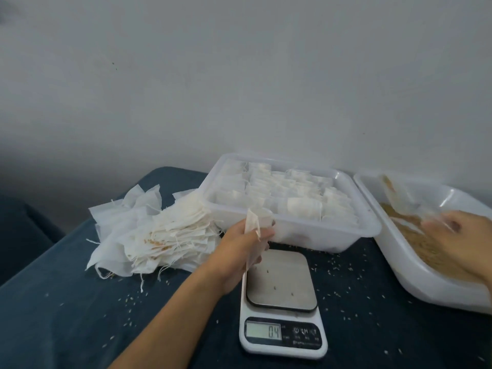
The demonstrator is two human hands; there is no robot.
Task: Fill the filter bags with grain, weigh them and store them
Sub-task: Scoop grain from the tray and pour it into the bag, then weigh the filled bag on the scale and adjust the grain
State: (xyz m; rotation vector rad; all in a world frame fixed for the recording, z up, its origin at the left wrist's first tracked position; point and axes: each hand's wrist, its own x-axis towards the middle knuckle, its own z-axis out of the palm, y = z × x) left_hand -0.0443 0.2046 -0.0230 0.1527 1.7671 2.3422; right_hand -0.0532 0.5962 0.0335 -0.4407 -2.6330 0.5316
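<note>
Filter bag (253,237), empty, is pinched in the left hand (239,251) above the scale (282,302); the blurred right hand (463,235), fingers' hold unclear, reaches into the grain tub (415,272). Filling comes next.

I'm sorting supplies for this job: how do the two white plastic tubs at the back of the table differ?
The middle tub sits flat and holds rows of white filled bags; the right tub is tilted and holds loose brown grain. The right hand reaches into the right tub, while the left hand holds a bag in front of the middle tub. Both are white and translucent.
</note>
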